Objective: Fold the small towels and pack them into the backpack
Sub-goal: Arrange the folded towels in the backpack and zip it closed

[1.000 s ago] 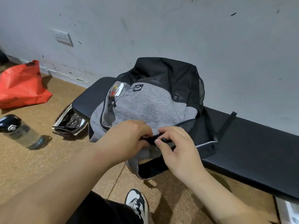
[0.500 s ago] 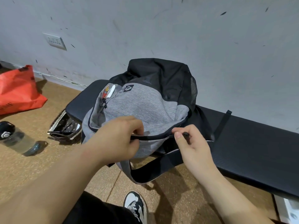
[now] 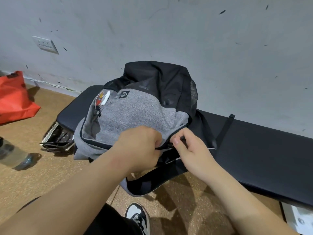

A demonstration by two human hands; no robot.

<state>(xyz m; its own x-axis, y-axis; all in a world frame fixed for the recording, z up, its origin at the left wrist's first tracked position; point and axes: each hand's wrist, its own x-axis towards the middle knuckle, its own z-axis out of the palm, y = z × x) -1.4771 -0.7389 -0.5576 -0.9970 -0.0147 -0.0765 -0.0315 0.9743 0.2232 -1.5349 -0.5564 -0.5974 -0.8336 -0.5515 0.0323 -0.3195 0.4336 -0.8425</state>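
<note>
A grey and black backpack (image 3: 135, 114) lies on the left end of a black padded bench (image 3: 264, 158), leaning against the wall. My left hand (image 3: 140, 146) grips the grey fabric at the backpack's front edge beside the zip. My right hand (image 3: 191, 150) pinches the black zip pull (image 3: 182, 138) just right of the left hand, at the zip's right part. A black strap (image 3: 152, 182) hangs off the bench toward the floor. No towel shows in view.
An orange bag (image 3: 15, 99) lies on the cork floor at the left. A clear bottle (image 3: 13, 155) lies nearer, and a black-and-white patterned item (image 3: 57, 138) sits against the bench end. My shoe (image 3: 138, 216) is below the backpack. A wall socket (image 3: 44, 44) is upper left.
My right hand pulled the zip pull rightward away from the left hand, which kept its hold on the fabric; the two hands are now close together again at the zip.
</note>
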